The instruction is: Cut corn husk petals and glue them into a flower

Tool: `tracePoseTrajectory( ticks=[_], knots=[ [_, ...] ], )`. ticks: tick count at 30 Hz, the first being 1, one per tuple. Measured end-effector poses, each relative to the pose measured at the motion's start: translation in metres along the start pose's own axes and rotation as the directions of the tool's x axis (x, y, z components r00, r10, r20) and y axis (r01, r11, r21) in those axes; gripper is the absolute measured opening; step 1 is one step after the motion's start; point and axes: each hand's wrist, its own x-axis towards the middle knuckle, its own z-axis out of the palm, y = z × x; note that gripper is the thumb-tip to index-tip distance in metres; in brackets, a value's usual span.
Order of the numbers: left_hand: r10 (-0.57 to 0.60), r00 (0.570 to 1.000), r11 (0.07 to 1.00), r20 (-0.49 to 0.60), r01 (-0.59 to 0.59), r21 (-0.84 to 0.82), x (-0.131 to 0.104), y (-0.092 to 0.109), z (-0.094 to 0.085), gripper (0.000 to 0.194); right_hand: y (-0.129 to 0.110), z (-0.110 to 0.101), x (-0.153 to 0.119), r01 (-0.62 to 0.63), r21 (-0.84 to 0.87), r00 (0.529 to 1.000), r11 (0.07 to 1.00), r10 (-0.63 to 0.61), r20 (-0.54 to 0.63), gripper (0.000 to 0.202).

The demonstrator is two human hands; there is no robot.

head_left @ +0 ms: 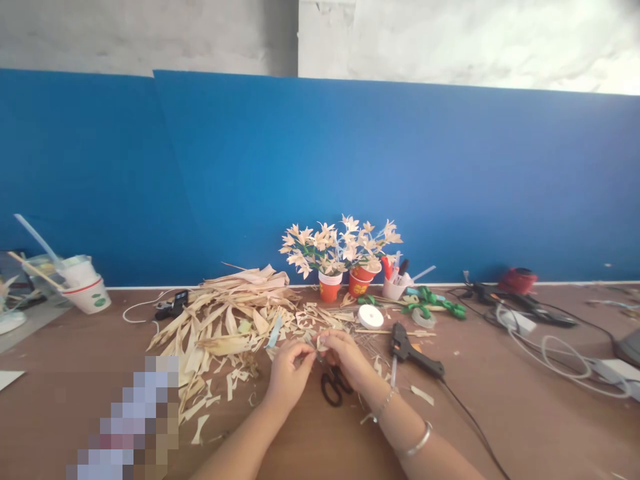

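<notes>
Both hands meet over the middle of the brown table (310, 440). My right hand (345, 357) pinches a small pale piece of husk (321, 343) between thumb and fingers. Close against it, my left hand (291, 373) has its thumb and forefinger pressed together at the piece's edge; what lies between those fingertips is too small to make out. Black-handled scissors (332, 389) lie just below the hands, their blades partly hidden. Dry husks (235, 313) and cut scraps are heaped to the left and behind the hands.
Pale flowers (325, 243) stand in red cups (330, 288) at the back. A glue gun (415, 353) with its cord, a white ribbon roll (371, 317) and green tape (425, 312) lie right. White cables (550, 353) are far right, a cup (90, 297) far left.
</notes>
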Motion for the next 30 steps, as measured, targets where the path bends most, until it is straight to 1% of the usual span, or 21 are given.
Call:
tracePoseTrajectory(
  ticks=[5, 12, 18, 21, 23, 25, 27, 28, 30],
  knots=[
    [0.011, 1.000, 1.000, -0.003, -0.011, 0.014, 0.000, -0.001, 0.000, 0.015, -0.001, 0.000, 0.000, 0.001, 0.001, 1.000, 1.000, -0.001, 0.025, 0.013],
    [0.007, 1.000, 1.000, -0.001, -0.007, 0.019, -0.001, -0.006, 0.002, 0.014, -0.002, 0.000, 0.000, -0.035, -0.016, 0.999, 0.999, 0.035, 0.013, 0.015],
    [-0.026, 1.000, 0.999, -0.004, 0.026, -0.041, 0.000, -0.006, 0.002, 0.016, 0.000, -0.003, 0.003, -0.027, 0.008, 0.999, 1.000, 0.026, 0.030, 0.019],
    [-0.056, 0.997, 0.994, -0.047, 0.052, -0.096, 0.001, -0.007, 0.002, 0.016, -0.002, -0.002, 0.002, -0.005, 0.031, 0.999, 1.000, 0.006, -0.050, 0.024],
    [-0.075, 0.994, 0.989, -0.081, 0.064, -0.131, 0.002, -0.007, 0.002, 0.016, -0.004, -0.001, 0.001, 0.062, 0.003, 0.989, 0.998, -0.061, -0.132, 0.028],
    [-0.093, 0.990, 0.984, -0.106, 0.075, -0.159, 0.003, -0.006, 0.002, 0.017, -0.005, -0.002, 0.000, 0.164, -0.116, 0.956, 0.980, -0.187, -0.227, 0.025],
    [-0.113, 0.987, 0.979, -0.116, 0.091, -0.181, 0.004, -0.006, 0.002, 0.017, -0.006, -0.004, 0.000, 0.227, -0.253, 0.906, 0.940, -0.299, -0.299, 0.016],
    [-0.124, 0.985, 0.977, -0.115, 0.101, -0.190, 0.004, -0.005, 0.002, 0.017, -0.007, -0.007, 0.000, 0.234, -0.299, 0.888, 0.925, -0.329, -0.321, 0.013],
    [-0.148, 0.982, 0.970, -0.115, 0.121, -0.209, 0.004, -0.005, 0.002, 0.018, -0.011, -0.015, 0.001, 0.226, -0.340, 0.872, 0.913, -0.345, -0.347, 0.011]
  ],
)
